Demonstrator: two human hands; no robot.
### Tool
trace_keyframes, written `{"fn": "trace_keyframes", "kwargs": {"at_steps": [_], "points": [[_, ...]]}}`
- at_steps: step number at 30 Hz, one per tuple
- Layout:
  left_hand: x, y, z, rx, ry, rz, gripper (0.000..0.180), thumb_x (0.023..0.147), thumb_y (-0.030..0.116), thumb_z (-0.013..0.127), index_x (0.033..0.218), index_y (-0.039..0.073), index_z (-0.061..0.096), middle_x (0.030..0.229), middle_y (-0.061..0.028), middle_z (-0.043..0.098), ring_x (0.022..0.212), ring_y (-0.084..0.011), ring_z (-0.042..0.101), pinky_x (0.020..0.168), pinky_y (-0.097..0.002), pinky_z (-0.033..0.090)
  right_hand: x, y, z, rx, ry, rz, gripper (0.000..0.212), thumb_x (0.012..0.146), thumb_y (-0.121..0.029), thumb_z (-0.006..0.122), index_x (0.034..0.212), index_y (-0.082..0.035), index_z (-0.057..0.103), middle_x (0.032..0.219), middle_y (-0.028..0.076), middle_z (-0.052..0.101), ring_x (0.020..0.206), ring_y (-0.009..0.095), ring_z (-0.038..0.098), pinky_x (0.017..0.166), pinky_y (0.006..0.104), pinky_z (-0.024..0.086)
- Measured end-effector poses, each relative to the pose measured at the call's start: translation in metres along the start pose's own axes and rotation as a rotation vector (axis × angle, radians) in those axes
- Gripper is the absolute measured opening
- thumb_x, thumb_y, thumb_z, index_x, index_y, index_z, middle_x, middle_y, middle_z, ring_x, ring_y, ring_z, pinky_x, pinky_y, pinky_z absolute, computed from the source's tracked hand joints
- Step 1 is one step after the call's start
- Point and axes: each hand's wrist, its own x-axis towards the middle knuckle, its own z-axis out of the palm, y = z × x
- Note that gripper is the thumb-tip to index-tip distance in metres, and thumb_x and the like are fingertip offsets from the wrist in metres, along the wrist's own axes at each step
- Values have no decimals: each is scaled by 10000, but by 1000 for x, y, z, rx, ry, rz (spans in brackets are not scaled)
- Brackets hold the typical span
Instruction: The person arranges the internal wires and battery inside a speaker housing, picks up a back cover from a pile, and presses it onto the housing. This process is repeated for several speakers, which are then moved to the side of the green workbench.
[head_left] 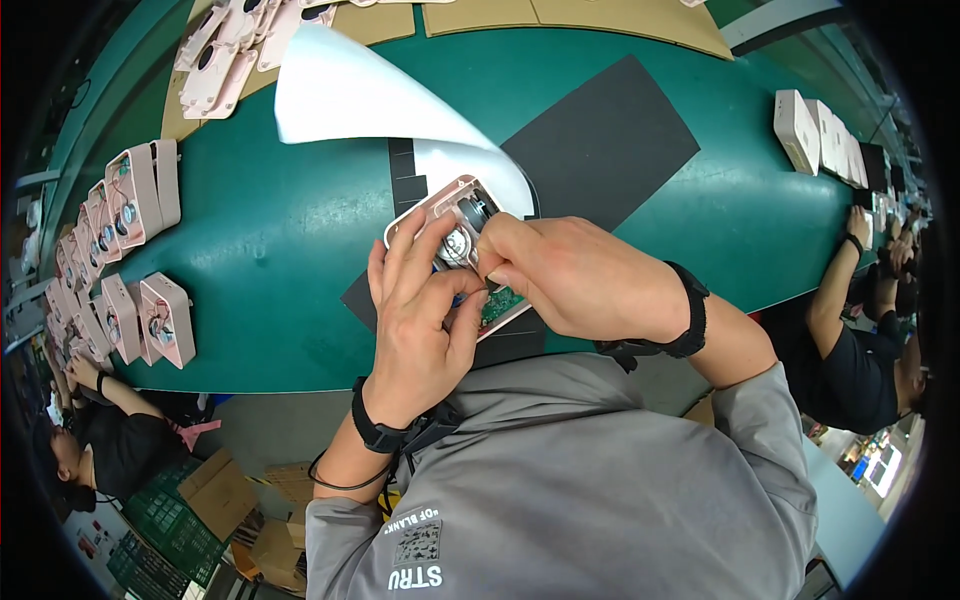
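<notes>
An open pale-pink speaker housing [519,318] lies tilted in front of me. Inside it are a round silver speaker driver [457,246], a dark cylindrical part [477,208] and a green circuit board [500,304]. My left hand [412,312] grips the housing from the left, its fingers over the rim and its thumb and index fingertip close together by the board. From the right, my right hand [575,275] is closed in a pinch just above the board. Whatever sits between its fingertips is too small and hidden to name.
A curled white sheet [350,95] and black mats [620,140] lie on the green table [300,330]. Similar housings [165,315] stand in rows at left, pink panels [225,70] at far left, white boxes [797,130] at far right. Other people work at both sides.
</notes>
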Motion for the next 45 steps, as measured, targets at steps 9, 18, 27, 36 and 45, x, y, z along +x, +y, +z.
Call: {"fn": "trace_keyframes", "kwargs": {"at_steps": [9, 18, 27, 36, 45], "points": [[-2, -4, 10, -101, 58, 5, 87, 874, 59, 765, 908, 52, 686, 1537, -229, 543, 1504, -455, 400, 1203, -615, 250, -1, 6, 19, -109, 211, -126, 149, 954, -74, 690, 1012, -60, 554, 835, 125, 654, 756, 376, 662, 628, 462, 496], [-2, -4, 13, -151, 101, -5, 74, 876, 63, 758, 909, 45, 694, 1536, -241, 541, 1507, -456, 393, 1211, -578, 265, -3, 8, 18, -65, 202, -83, 136, 917, -58, 718, 968, -66, 593, 824, 113, 661, 759, 352, 675, 631, 438, 505], [-3, -6, 20, -109, 170, 20, 110, 798, 73, 808, 849, 66, 711, 1464, -219, 608, 1458, -437, 465, 1182, -584, 318, -3, 6, 20, -3, 246, -22, 148, 898, -28, 729, 975, -54, 605, 825, 109, 685, 714, 339, 681, 614, 412, 527], [-5, 1, 25, 154, 305, 107, 148, 758, 85, 842, 845, 76, 722, 1383, -163, 669, 1387, -412, 545, 1140, -630, 343, -8, 7, 19, -176, 280, -145, 149, 878, -10, 730, 997, -28, 642, 922, 116, 696, 807, 343, 692, 657, 415, 549], [-5, 9, 22, 216, 304, 64, 155, 776, 76, 827, 900, 59, 736, 1378, -186, 665, 1379, -437, 538, 1146, -614, 346, -9, 8, 23, -226, 257, -165, 186, 867, -11, 720, 1028, -42, 632, 984, 111, 643, 872, 336, 675, 685, 425, 551]]}}
